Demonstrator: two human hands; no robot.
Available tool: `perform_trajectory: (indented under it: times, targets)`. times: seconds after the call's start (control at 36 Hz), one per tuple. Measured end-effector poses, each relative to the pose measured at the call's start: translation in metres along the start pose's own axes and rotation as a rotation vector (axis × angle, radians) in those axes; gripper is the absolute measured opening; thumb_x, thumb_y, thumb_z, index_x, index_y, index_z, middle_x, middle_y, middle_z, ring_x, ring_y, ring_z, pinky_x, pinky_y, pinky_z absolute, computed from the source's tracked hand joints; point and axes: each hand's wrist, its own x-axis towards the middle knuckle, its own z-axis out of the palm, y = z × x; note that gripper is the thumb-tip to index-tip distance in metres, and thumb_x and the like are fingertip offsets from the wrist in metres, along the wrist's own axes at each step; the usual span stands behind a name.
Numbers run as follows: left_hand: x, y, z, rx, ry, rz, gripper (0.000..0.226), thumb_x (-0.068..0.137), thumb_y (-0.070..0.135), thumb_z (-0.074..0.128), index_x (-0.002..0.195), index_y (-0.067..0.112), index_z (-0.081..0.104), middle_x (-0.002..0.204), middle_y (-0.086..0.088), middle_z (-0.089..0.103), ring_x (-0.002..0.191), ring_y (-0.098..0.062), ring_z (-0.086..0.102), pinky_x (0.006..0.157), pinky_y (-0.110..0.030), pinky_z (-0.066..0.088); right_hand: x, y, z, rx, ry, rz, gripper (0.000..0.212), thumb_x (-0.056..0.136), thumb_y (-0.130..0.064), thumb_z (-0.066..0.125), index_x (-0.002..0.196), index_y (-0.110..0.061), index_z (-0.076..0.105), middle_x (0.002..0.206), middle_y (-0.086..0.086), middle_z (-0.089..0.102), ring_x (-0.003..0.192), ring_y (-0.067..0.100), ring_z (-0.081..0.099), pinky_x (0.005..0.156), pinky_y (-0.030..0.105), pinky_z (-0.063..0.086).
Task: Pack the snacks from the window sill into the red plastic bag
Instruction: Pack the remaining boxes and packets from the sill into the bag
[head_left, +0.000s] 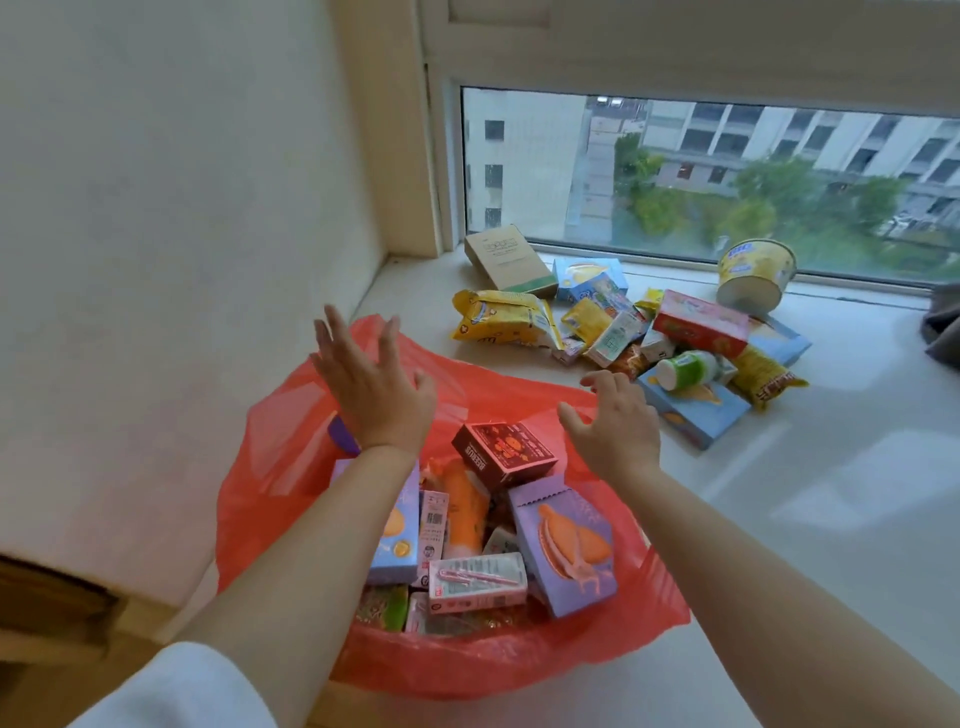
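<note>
The red plastic bag (519, 660) lies open on the window sill (831, 493), holding several snack boxes, among them a dark red box (503, 453) and a purple box (563, 545). My left hand (371, 387) hovers above the bag's far left rim, fingers spread, holding nothing. My right hand (615, 423) hovers over the bag's right rim, also empty, fingers apart. Beyond the bag a pile of snacks rests on the sill: a yellow packet (498, 317), a red box (698, 322), a blue box (693, 405), a green-and-white bottle (685, 370) and a brown box (506, 257).
A yellow noodle cup (756, 278) stands by the window glass (701, 171) at the back right. A grey cloth (943, 322) lies at the right edge. A white wall (182, 260) closes the left side.
</note>
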Motion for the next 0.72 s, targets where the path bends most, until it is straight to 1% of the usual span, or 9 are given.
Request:
perform_trajectory:
  times: [0.08,0.14,0.19,0.25,0.31,0.39,0.44,0.5,0.72]
  targets:
    - [-0.001,0.032,0.014,0.018,-0.110,0.113,0.053,0.071,0.013,0.064,0.124,0.016,0.055,0.152,-0.022,0.022,0.141,-0.043,0.013,0.112,-0.058,0.009,0.009,0.006,-0.009,0.269,0.030,0.054,0.034,0.092,-0.042,0.049,0.113,-0.016,0.057,0.110,0.002,0.058,0.106,0.022,0.054,0.088,0.039,0.041]
    - [-0.002,0.058,0.024,0.027,-0.187,0.153,0.051,0.074,0.016,0.064,0.124,0.017,0.055,0.151,-0.017,0.024,0.142,-0.038,0.014,0.113,-0.056,0.005,0.015,0.014,-0.020,0.469,0.035,0.100,0.031,0.095,-0.037,0.047,0.110,-0.012,0.057,0.102,0.002,0.058,0.098,0.020,0.055,0.081,0.033,0.042]
    - [-0.004,0.085,0.035,-0.019,-0.256,0.152,0.047,0.076,0.016,0.063,0.123,0.015,0.056,0.148,-0.015,0.028,0.141,-0.035,0.018,0.116,-0.053,0.011,0.021,0.028,-0.031,0.559,0.045,0.147,0.029,0.097,-0.032,0.046,0.111,-0.009,0.056,0.095,-0.003,0.054,0.095,0.018,0.053,0.079,0.030,0.041]
    - [-0.005,0.113,0.047,-0.083,-0.293,0.133,0.044,0.078,0.018,0.062,0.121,0.013,0.057,0.146,-0.014,0.030,0.138,-0.034,0.021,0.116,-0.046,0.017,0.028,0.048,-0.037,0.546,0.040,0.180,0.028,0.098,-0.031,0.046,0.110,-0.008,0.055,0.094,-0.002,0.054,0.093,0.017,0.052,0.080,0.031,0.040]
    - [-0.006,0.140,0.059,-0.107,-0.323,0.120,0.043,0.080,0.020,0.061,0.122,0.013,0.057,0.144,-0.013,0.031,0.136,-0.032,0.023,0.116,-0.041,0.018,0.035,0.074,-0.036,0.487,0.002,0.226,0.025,0.097,-0.033,0.046,0.108,-0.012,0.055,0.105,0.004,0.059,0.092,0.018,0.052,0.079,0.032,0.040]
    - [-0.009,0.179,0.078,-0.106,-0.378,0.114,0.042,0.081,0.021,0.060,0.122,0.015,0.058,0.144,-0.012,0.031,0.134,-0.032,0.024,0.114,-0.037,0.016,0.045,0.115,-0.036,0.403,-0.075,0.296,0.026,0.094,-0.030,0.048,0.114,-0.015,0.053,0.113,0.006,0.060,0.101,0.024,0.056,0.082,0.034,0.040]
    - [-0.011,0.204,0.093,-0.094,-0.431,0.130,0.043,0.082,0.023,0.060,0.124,0.016,0.057,0.144,-0.011,0.030,0.134,-0.031,0.023,0.114,-0.037,0.015,0.055,0.143,-0.040,0.332,-0.148,0.321,0.031,0.092,-0.025,0.051,0.120,-0.013,0.051,0.113,0.006,0.058,0.107,0.026,0.054,0.087,0.035,0.041]
    - [-0.012,0.230,0.113,-0.054,-0.479,0.149,0.044,0.083,0.026,0.060,0.126,0.018,0.055,0.146,-0.011,0.028,0.135,-0.031,0.022,0.114,-0.037,0.016,0.071,0.176,-0.043,0.269,-0.218,0.339,0.031,0.091,-0.023,0.052,0.120,-0.012,0.051,0.117,0.008,0.057,0.110,0.027,0.053,0.090,0.036,0.042]
    - [-0.022,0.283,0.191,0.103,-0.628,0.130,0.042,0.082,0.030,0.060,0.123,0.023,0.055,0.146,-0.005,0.026,0.135,-0.029,0.022,0.112,-0.037,0.020,0.122,0.281,-0.035,0.169,-0.364,0.355,0.033,0.089,-0.021,0.051,0.121,-0.013,0.052,0.122,0.008,0.056,0.113,0.026,0.053,0.090,0.035,0.042]
